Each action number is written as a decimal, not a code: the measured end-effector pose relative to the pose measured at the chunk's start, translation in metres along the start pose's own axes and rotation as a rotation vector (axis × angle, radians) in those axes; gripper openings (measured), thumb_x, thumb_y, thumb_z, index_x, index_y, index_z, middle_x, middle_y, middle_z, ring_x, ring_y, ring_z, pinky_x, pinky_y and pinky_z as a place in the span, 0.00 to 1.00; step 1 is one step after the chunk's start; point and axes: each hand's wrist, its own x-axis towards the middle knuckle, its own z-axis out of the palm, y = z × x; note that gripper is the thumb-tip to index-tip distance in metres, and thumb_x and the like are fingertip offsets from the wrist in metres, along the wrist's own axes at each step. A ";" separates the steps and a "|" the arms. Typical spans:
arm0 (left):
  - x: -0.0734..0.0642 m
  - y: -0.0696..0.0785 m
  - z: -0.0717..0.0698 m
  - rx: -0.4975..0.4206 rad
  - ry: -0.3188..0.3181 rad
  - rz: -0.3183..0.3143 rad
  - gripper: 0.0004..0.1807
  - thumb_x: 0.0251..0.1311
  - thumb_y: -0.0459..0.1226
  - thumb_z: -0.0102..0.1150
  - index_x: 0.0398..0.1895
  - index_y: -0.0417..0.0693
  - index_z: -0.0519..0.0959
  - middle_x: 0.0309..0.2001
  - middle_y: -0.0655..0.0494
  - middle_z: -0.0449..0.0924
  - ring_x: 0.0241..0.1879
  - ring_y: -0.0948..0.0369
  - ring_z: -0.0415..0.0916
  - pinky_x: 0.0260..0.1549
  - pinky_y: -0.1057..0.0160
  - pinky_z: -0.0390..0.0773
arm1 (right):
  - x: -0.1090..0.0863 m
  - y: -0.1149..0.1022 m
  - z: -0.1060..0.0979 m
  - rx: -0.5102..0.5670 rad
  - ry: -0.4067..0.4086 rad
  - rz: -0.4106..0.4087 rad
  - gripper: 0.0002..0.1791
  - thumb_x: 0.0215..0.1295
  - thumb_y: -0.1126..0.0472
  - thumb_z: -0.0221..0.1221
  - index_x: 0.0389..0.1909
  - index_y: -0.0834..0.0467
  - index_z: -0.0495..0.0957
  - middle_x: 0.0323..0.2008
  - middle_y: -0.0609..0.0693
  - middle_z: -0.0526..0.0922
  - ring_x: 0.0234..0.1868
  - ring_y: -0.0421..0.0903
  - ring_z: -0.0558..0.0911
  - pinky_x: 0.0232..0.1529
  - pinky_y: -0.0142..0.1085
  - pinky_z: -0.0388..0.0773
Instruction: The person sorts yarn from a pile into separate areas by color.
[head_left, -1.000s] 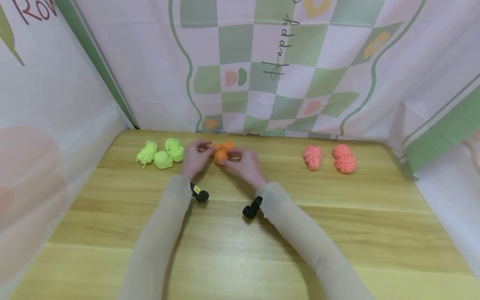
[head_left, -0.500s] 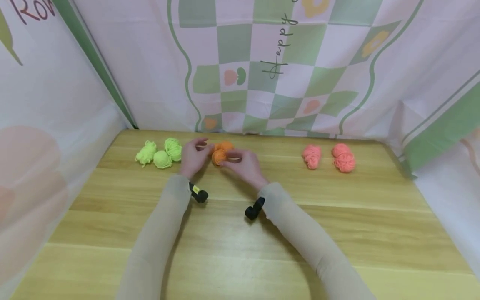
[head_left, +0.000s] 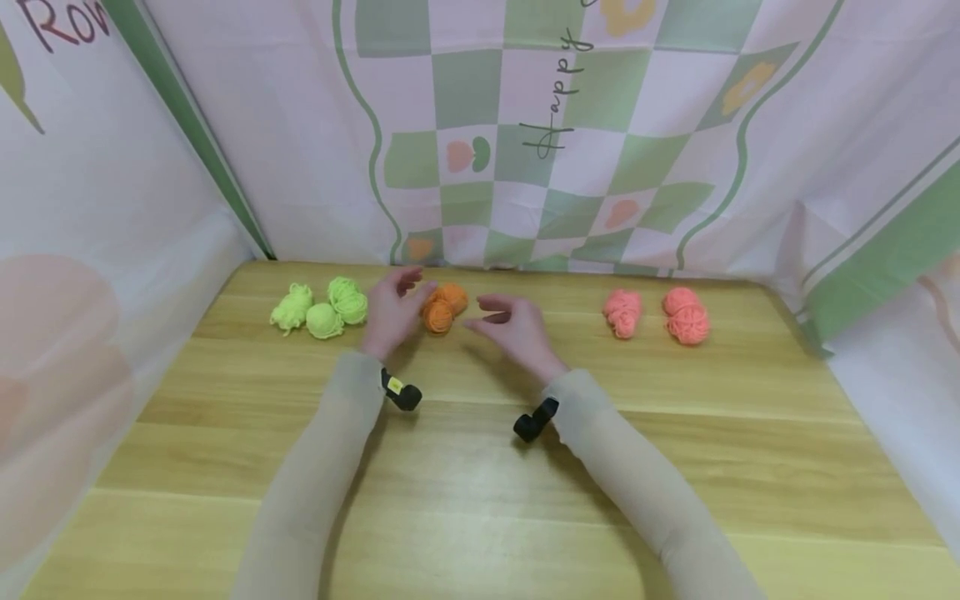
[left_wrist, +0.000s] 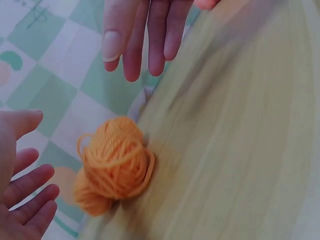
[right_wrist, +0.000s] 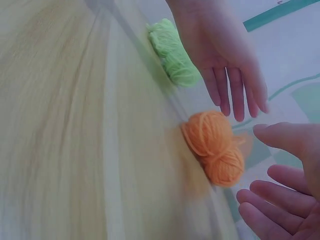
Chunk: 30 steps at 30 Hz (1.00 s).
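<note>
A cluster of small orange yarn balls (head_left: 439, 317) sits near the back edge of the wooden table, the balls touching each other. My left hand (head_left: 393, 315) is just left of it, fingers loosely extended. To the right, with a gap to the yarn, my right hand (head_left: 517, 332) has its thumb and fingers apart and nothing between them. In the left wrist view, the orange yarn (left_wrist: 117, 162) lies between both hands, wound strands showing. The right wrist view shows orange yarn balls (right_wrist: 212, 145) apart from the right hand's fingers (right_wrist: 275, 195).
Lime-green yarn balls (head_left: 324, 320) are grouped to the left, close beside the left hand. Pink yarn balls (head_left: 687, 317) and another pink bundle (head_left: 623, 313) lie on the right of the table (head_left: 480, 483). A patterned curtain (head_left: 517, 200) hangs behind the table's back edge.
My right hand has let go of the orange yarn and moved off to the right. My left hand has drawn slightly away from the yarn, its fingers lifting a little. The yarn stays put.
</note>
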 end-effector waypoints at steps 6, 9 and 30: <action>-0.007 0.012 0.005 -0.059 -0.022 0.012 0.26 0.67 0.43 0.68 0.63 0.40 0.77 0.59 0.44 0.79 0.61 0.44 0.74 0.62 0.54 0.73 | -0.008 0.001 -0.015 -0.039 0.017 -0.001 0.29 0.61 0.54 0.74 0.60 0.61 0.81 0.56 0.58 0.84 0.48 0.51 0.85 0.47 0.42 0.84; -0.010 0.015 0.008 -0.074 -0.039 0.019 0.26 0.66 0.44 0.68 0.63 0.41 0.77 0.60 0.45 0.79 0.62 0.46 0.73 0.62 0.55 0.73 | -0.011 0.005 -0.020 -0.050 0.019 -0.019 0.29 0.61 0.54 0.74 0.60 0.62 0.80 0.55 0.60 0.84 0.48 0.52 0.85 0.48 0.42 0.83; -0.042 0.031 0.051 -0.036 -0.188 0.136 0.27 0.65 0.45 0.69 0.62 0.40 0.78 0.60 0.46 0.80 0.59 0.55 0.76 0.61 0.58 0.74 | -0.047 0.034 -0.065 -0.127 0.017 0.003 0.32 0.62 0.52 0.73 0.62 0.64 0.78 0.59 0.60 0.81 0.58 0.56 0.80 0.61 0.49 0.75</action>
